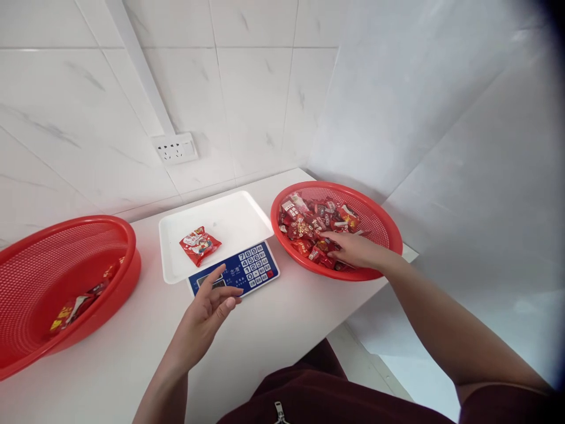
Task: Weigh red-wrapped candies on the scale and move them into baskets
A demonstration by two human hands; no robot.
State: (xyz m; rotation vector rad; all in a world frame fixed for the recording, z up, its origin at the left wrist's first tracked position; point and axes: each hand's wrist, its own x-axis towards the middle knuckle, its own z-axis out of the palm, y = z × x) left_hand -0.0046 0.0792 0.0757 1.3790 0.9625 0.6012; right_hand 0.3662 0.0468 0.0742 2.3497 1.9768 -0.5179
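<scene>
My left hand (200, 324) hovers with parted, slightly bent fingers over the blue keypad panel of a digital scale (260, 268), partly covering its display. Nothing is in that hand. On the scale's white tray (238, 221) lies one red printed packet (199, 246). My right hand (355, 250) reaches into the right red mesh basket (384, 227), among many small wrapped candies (318, 218). Its thumb and fingers close in on the candies at the near side; what they grip is partly hidden.
Another red mesh basket (101, 232) stands tilted at the left, with a few red packets (82, 303) inside. Both baskets and the scale are on a white table (282, 318). A tiled wall with a power socket (175, 148) rises behind; a pale wall borders the right.
</scene>
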